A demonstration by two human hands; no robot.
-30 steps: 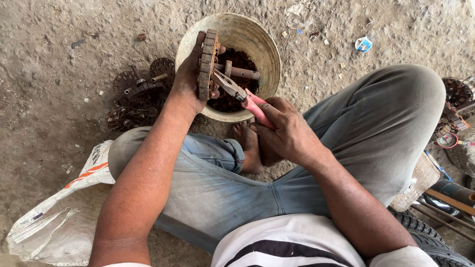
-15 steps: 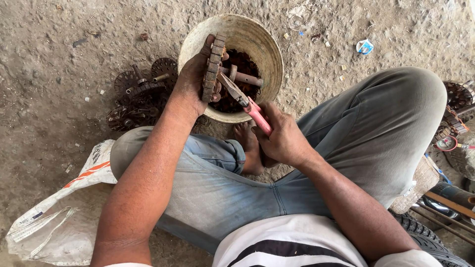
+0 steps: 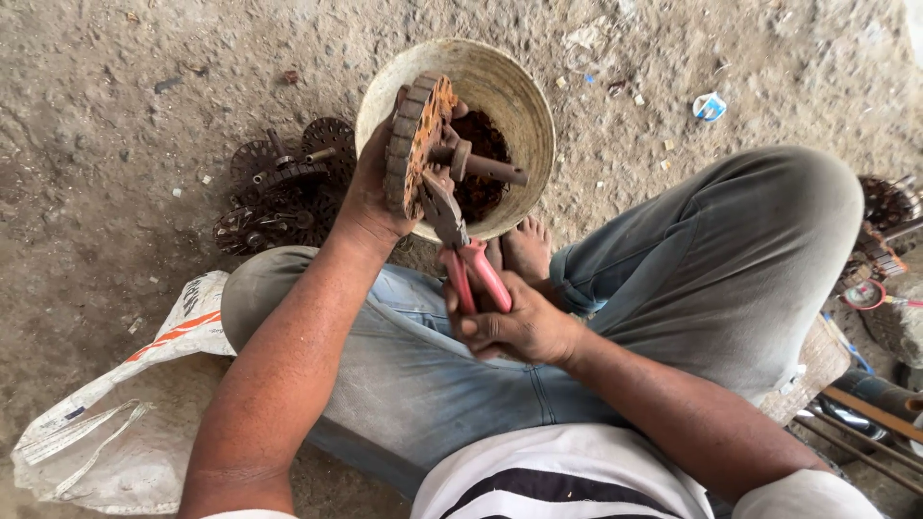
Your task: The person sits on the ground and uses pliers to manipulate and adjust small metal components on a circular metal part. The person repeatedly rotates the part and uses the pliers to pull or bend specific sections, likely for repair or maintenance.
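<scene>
Left grip: the left hand (image 3: 370,197) is wrapped around the rim of one rusty slotted disc (image 3: 415,144), held on edge over the near rim of the bowl; a short shaft (image 3: 486,166) sticks out of its centre to the right.
Right grip: the right hand (image 3: 514,322) is pressed together on the two red handles of one pair of pliers (image 3: 461,250), whose tip sits at the disc's lower face; what the tip pinches cannot be made out.
Bowl: one pale, worn bowl (image 3: 519,96) on the floor, just far of the bare foot (image 3: 524,250), with dark rusty bits inside, partly hidden by the disc.
Left of bowl: a heap of dark rotor parts (image 3: 284,187) on the dirt floor (image 3: 115,115); their number is hard to count.
Near left: one white woven sack (image 3: 115,423), cut off at the edge.
Right edge: more rusty parts (image 3: 880,231), cut off by the frame.
Far right: one small blue-and-white scrap (image 3: 709,106).
</scene>
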